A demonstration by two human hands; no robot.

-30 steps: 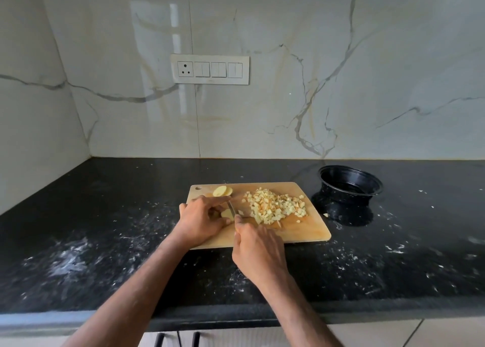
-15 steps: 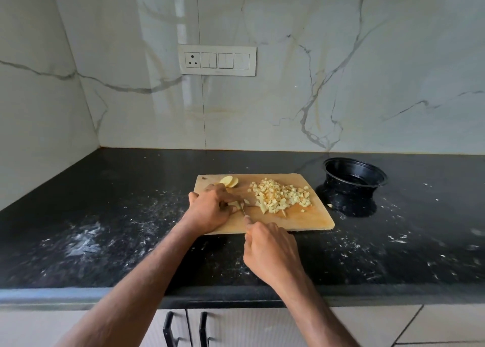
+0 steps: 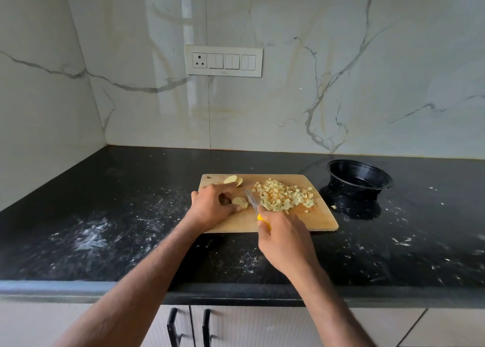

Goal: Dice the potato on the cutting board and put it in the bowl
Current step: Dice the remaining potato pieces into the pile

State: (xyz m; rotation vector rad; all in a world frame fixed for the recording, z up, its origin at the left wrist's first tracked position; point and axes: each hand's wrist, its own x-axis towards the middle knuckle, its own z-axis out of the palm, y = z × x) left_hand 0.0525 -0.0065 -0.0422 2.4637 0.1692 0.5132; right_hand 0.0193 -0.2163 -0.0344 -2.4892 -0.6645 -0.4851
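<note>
Head view: a wooden cutting board (image 3: 301,219) lies flat on a black speckled countertop (image 3: 105,215), toward the middle of the scene. On its left half the left hand (image 3: 212,207) has its fingers curled down over a pale yellow potato piece (image 3: 240,202), pinning it to the board; score lines already run across the piece's exposed right end. Just right of that piece, the right hand (image 3: 284,239) grips a knife (image 3: 252,202) by a yellow handle, of which only a small bit shows above the knuckles. The thin blade slants up and to the left, its tip close beside the held piece; whether the edge is touching the potato cannot be told, since the blade is faint and blurred. A heap of small diced potato cubes (image 3: 284,196) fills the far right part of the board, with a few loose cubes at its near edge. Two potato slices (image 3: 233,180) rest at the board's far left corner, partly overlapping. A black bowl (image 3: 360,179) stands on the countertop just right of the board, apart from it; its inside looks dark and its contents are hard to make out. One stray cube (image 3: 333,207) lies on the countertop between board and bowl. Most of the held piece is hidden under the left fingers.
</note>
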